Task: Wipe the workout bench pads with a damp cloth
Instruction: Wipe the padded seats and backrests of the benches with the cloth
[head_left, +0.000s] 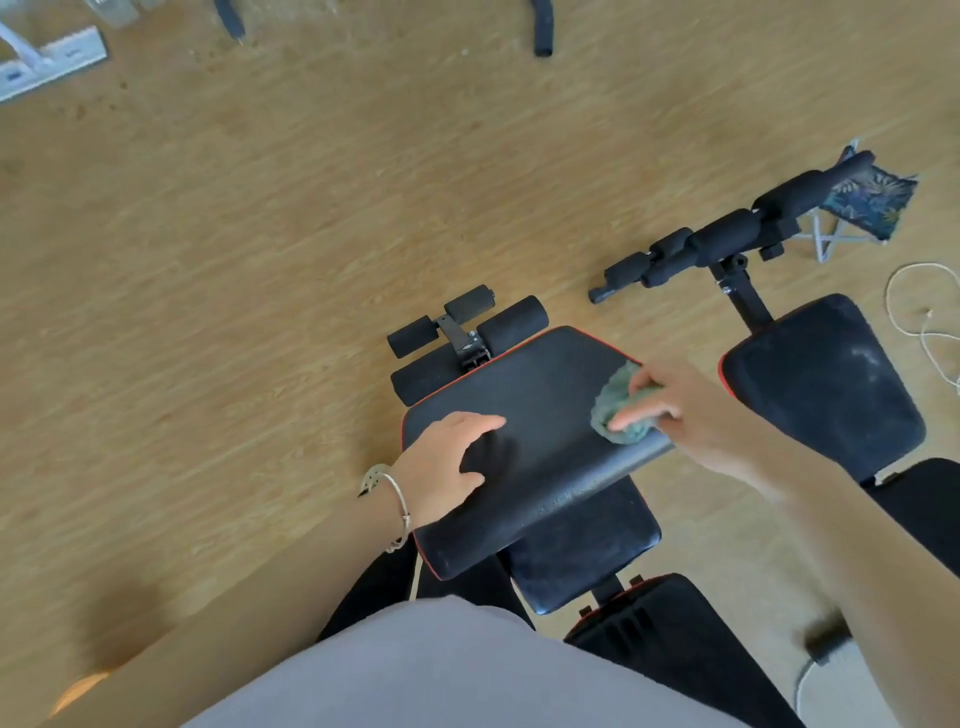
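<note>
A black bench pad with red piping (540, 395) lies below me, tilted across the frame. My right hand (675, 410) presses a crumpled green cloth (618, 405) onto the pad's right edge, fingers spread over it. Flat on the pad's left part rests my left hand (447, 462), fingers apart, with bracelets on the wrist. A lower black pad (587, 551) sits beneath the first one. A second bench's dusty black pad (826, 384) stands to the right.
Foam leg rollers (467, 338) stick out beyond the near bench, and another roller bar (727, 234) tops the right bench. A small folding stool (867, 202), a white cord (924, 312) and a metal frame (47, 62) lie on the wooden floor.
</note>
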